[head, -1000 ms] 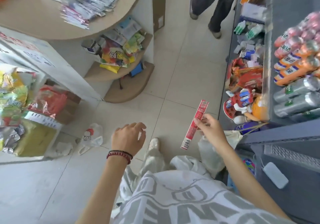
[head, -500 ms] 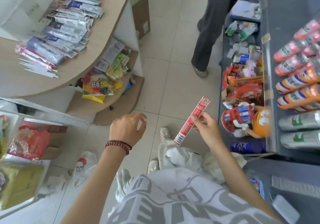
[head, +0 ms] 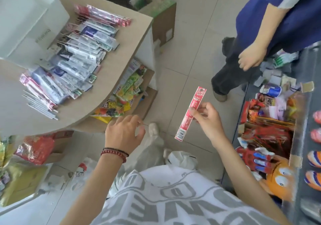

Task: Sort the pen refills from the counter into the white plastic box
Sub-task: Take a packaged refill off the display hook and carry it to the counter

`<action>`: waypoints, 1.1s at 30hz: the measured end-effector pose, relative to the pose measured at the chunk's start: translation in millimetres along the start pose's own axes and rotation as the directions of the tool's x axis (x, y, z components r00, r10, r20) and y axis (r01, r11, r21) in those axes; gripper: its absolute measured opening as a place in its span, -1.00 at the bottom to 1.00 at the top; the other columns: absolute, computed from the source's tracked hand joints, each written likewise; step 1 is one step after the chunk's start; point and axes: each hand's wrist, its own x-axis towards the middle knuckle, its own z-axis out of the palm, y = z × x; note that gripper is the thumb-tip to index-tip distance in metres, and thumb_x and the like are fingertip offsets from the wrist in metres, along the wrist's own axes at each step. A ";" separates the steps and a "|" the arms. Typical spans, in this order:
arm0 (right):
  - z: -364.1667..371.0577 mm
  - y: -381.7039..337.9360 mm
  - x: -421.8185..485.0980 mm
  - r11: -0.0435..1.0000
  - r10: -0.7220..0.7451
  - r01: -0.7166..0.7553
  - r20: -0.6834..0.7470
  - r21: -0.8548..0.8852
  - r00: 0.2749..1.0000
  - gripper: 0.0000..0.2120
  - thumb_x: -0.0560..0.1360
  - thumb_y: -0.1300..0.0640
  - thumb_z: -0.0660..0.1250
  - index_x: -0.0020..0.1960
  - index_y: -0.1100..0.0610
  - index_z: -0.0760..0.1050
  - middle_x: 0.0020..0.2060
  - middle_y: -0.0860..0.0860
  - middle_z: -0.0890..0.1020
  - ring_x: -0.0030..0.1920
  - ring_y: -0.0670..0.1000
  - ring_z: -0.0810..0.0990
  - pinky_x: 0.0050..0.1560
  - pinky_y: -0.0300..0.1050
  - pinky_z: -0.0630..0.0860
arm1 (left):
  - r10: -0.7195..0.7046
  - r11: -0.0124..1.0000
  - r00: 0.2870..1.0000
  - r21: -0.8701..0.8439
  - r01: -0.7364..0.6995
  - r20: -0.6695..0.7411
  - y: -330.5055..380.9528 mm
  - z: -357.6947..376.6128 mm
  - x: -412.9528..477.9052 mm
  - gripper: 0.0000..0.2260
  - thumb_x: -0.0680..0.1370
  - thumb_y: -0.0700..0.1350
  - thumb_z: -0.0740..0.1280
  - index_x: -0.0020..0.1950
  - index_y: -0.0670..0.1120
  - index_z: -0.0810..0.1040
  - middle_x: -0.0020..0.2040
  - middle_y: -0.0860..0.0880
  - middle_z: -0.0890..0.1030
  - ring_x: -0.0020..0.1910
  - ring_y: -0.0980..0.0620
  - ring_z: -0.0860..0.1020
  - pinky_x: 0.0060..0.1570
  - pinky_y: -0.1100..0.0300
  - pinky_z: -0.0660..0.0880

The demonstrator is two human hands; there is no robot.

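One refill pack [head: 190,113] in right hand [head: 209,120]

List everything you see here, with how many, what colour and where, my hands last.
white plastic box: one, white, left on the counter.
refill packs: many, blue, white and red, heaped on the counter.
red refill pack: one, red, held over the floor.
snack packets: several, mixed colours, shelf under the counter.
cardboard box: one, brown, floor behind the counter.
toys and snacks: many, mostly red and orange, grey display shelf on right.
other person: one, blue top, upper right.
left hand: fingers curled, beaded bracelets on wrist; contents unclear.
right hand: its grip pinches the red refill pack.
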 end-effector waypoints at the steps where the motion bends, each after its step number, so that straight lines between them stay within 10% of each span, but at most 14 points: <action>1: 6.0 -8.1 13.1 1.000 0.007 -0.007 0.014 -0.001 1.000 -0.83 0.47 0.06 0.45 -0.04 0.07 0.49 -0.09 0.06 0.68 -0.13 -0.02 0.65 -0.09 -0.21 0.53 | -0.025 1.000 1.000 -0.007 0.025 -0.001 -2.3 -1.8 13.3 -0.89 0.45 0.05 0.30 -0.15 0.03 0.54 -0.23 0.09 0.61 -0.18 -0.01 0.60 -0.23 0.14 0.48; 18: 165.4 -190.9 190.0 0.960 -0.088 0.212 0.522 -0.183 0.849 -0.79 0.50 0.01 0.39 -0.04 0.12 0.46 -0.26 -0.07 0.67 -0.33 -0.11 0.65 -0.47 -0.24 0.51 | -0.478 0.856 0.873 -0.272 0.440 -0.094 -88.7 -72.1 200.4 -0.81 0.56 0.07 0.19 0.07 0.09 0.55 0.02 0.14 0.63 0.05 0.04 0.55 0.03 0.09 0.41; 33: 305.8 -315.2 277.7 0.887 0.060 0.406 0.926 -0.220 0.372 -0.69 0.49 -0.03 0.39 0.13 0.11 0.46 -0.11 -0.01 0.71 -0.32 -0.01 0.68 -0.40 -0.18 0.59 | -0.842 0.539 0.531 -0.145 0.830 -0.092 -136.1 -101.6 224.3 -0.78 0.56 0.09 0.20 0.10 0.09 0.56 0.09 0.10 0.64 0.07 0.03 0.59 0.09 0.09 0.45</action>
